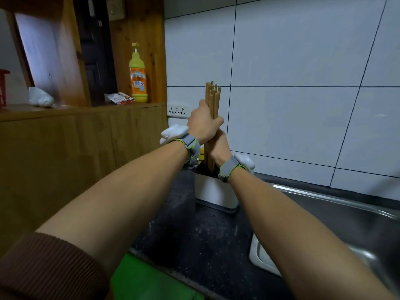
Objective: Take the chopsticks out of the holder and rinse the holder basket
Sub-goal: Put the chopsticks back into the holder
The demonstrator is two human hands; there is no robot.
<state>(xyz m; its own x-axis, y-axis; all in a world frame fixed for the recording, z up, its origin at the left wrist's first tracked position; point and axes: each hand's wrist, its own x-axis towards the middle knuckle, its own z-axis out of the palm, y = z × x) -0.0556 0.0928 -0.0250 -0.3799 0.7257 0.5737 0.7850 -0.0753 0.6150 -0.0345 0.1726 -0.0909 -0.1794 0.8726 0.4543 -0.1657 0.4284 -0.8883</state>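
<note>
Together, both hands were wrapped around one bundle of wooden chopsticks (213,100), which stood upright with its lower ends still inside the holder (215,189). The left hand (202,124) had the higher grip, its fingers closed round the sticks just below their tops; the right hand (218,146) clasped them directly beneath, touching the left. Each wrist wore a grey band with green edging and a white device on it.

The white holder sat on the dark speckled bench (194,230), close to the tiled wall (292,83) and just left of the steel sink (346,213). Whether the sticks were touching the holder's bottom could not be told, since the forearms and rim hid it.

On a wooden shelf (82,109) to the left stood a yellow and orange bottle (137,79) beside a small packet (120,98).
</note>
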